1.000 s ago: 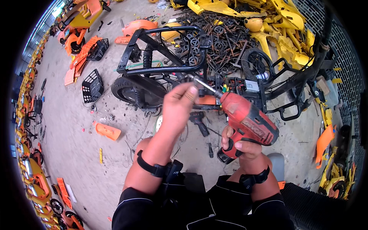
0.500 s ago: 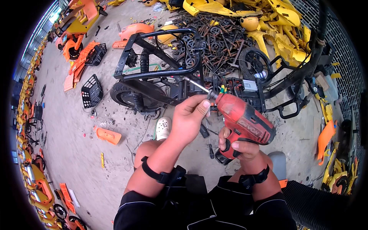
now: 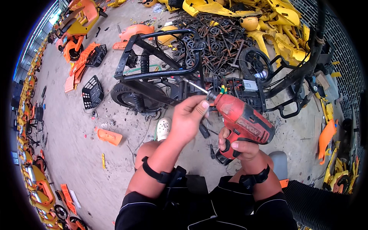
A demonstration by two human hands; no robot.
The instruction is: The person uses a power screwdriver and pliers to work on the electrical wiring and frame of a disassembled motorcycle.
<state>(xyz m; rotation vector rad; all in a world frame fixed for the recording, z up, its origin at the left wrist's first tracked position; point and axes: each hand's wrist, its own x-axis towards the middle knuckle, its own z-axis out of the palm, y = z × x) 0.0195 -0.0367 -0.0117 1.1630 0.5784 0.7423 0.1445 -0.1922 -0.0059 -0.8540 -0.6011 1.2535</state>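
Note:
My right hand (image 3: 245, 148) is wrapped round the handle of a red and black cordless driver (image 3: 243, 119). A long silver socket bit (image 3: 197, 86) sticks out of its nose, pointing up and left toward a stripped black scooter frame (image 3: 159, 73). Close below the driver's nose is my left hand (image 3: 188, 119), closed, with thumb and forefinger pinched together. What lies in that pinch, if anything, is too small to make out. I cannot tell whether the bit's tip touches the frame.
Past the frame lies a heap of rusty metal parts (image 3: 214, 46), with yellow panels (image 3: 283, 17) behind. Black crates (image 3: 92, 93) and an orange panel (image 3: 109, 136) are on the floor to the left. Screwdriver-like tools (image 3: 211, 151) lie below my hands.
Both hands and the driver keep nearly the same place and grip. The view has shifted very slightly.

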